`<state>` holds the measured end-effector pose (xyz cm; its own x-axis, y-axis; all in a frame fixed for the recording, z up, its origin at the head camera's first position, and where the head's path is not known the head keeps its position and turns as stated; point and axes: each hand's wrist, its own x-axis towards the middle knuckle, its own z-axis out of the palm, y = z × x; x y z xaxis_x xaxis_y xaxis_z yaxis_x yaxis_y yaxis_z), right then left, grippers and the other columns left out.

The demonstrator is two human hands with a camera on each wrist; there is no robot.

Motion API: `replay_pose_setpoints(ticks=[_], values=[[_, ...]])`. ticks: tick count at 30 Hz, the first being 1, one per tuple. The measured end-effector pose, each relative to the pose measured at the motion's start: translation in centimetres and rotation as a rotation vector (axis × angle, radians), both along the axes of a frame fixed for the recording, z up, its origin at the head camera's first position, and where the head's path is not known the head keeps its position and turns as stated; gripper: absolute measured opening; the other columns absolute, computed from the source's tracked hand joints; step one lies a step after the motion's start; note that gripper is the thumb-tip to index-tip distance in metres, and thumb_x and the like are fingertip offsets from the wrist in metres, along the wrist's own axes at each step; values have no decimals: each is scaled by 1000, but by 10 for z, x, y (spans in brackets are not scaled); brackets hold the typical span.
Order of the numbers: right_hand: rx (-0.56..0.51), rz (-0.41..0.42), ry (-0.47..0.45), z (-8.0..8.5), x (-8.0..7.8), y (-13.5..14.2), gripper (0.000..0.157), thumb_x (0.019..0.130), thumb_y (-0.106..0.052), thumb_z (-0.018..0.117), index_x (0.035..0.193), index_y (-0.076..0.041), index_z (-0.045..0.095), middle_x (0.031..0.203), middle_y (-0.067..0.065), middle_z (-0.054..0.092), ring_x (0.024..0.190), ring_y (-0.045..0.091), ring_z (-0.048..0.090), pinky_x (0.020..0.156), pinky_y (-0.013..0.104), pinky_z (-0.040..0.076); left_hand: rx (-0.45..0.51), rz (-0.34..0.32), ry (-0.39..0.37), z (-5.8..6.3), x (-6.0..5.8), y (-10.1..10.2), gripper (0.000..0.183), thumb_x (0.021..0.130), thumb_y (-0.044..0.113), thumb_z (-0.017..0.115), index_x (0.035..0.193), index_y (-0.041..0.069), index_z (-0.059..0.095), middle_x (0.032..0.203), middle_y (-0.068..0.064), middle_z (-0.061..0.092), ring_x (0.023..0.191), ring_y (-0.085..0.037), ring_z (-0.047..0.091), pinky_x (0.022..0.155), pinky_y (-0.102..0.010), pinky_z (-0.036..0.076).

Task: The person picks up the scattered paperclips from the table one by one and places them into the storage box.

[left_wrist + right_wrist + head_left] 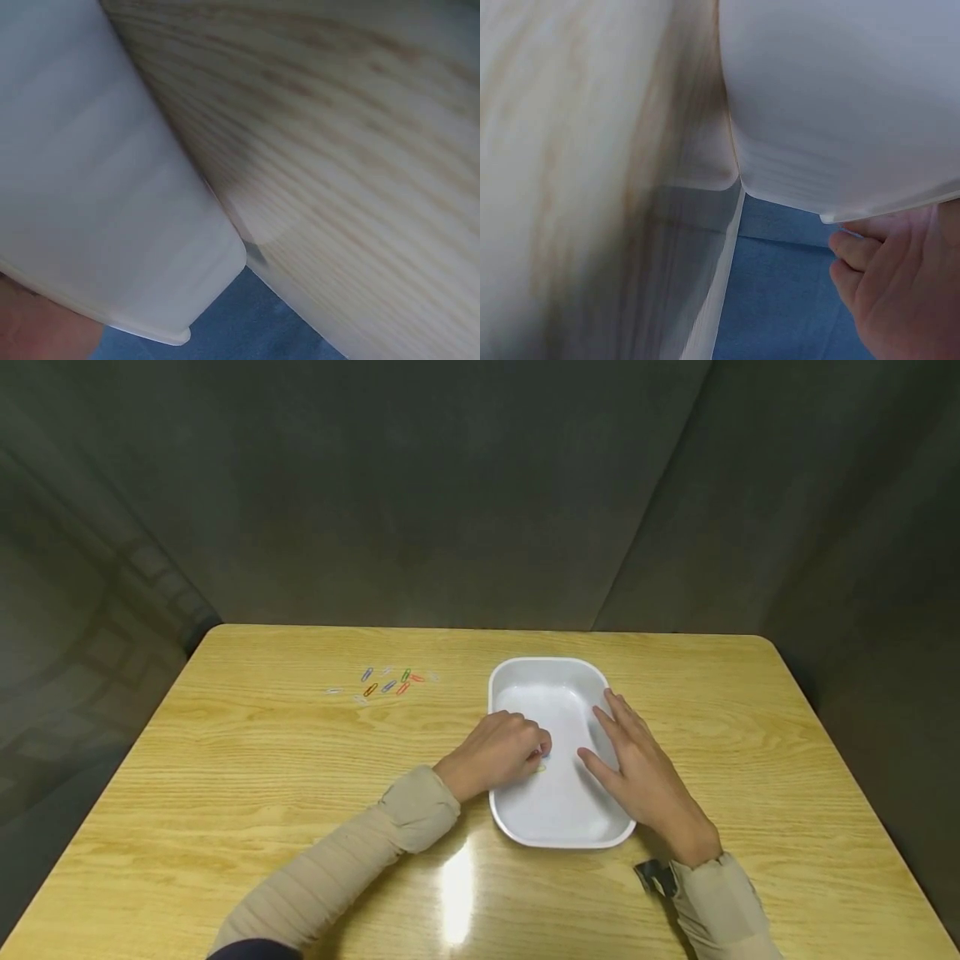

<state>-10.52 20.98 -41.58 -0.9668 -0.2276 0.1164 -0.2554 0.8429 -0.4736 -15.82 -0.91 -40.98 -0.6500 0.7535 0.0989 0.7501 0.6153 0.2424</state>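
Over the left part of a white tray (562,814) my left hand (498,750) has its fingers curled. Small bluish and pink bits show at its fingertips, seemingly paper clips it pinches, though the hand mostly hides them. A yellow paper clip (540,769) lies just below those fingertips in the tray. My right hand (645,768) is at the tray's right rim with fingers spread and thumb reaching over the inside. The right wrist view shows the right hand (904,277) by the rim; the left wrist view catches only a bit of the left hand (45,322).
Several coloured paper clips (388,686) lie scattered on the wooden table (262,760), left of the tray and toward the far edge. Dark grey curtains (420,493) hang behind and beside the table. A black strap (656,877) is at my right wrist.
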Motion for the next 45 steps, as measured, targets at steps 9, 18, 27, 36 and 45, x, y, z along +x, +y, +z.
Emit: replay_pose_setpoints(ticks=[9,18,27,36,45], values=[[14,-2,19,-2,0,-1,69,97,-37,60,146,7,40,163,23,21,149,46,20,118,62,21,119,-15,-80,1,-2,-5,17,93,13,64,106,12,75,91,2,72,81,-9,60,73,-21,50],[8,-11,-8,-1,1,-2,73,98,-39,59,150,6,34,164,21,19,150,45,20,117,62,22,162,50,-88,12,-5,-14,21,96,14,61,113,12,73,98,2,71,97,-14,61,89,-28,52],[1,-34,-53,1,1,-2,78,98,-41,59,154,3,27,165,20,17,151,43,17,119,62,20,216,94,-54,23,-17,-30,21,94,9,63,113,7,73,97,-1,70,95,-18,61,90,-32,52],[-2,-39,-66,1,1,-3,77,98,-39,59,155,1,26,165,19,16,152,42,16,119,61,19,228,138,-43,27,-27,-48,22,95,9,62,115,5,71,100,-5,70,95,-20,60,81,-33,52],[-5,-41,-64,2,1,-4,76,98,-39,60,154,1,28,166,18,16,152,42,16,119,62,20,257,169,9,20,-39,-67,21,95,11,62,113,6,72,101,-5,73,100,-24,64,85,-36,54]])
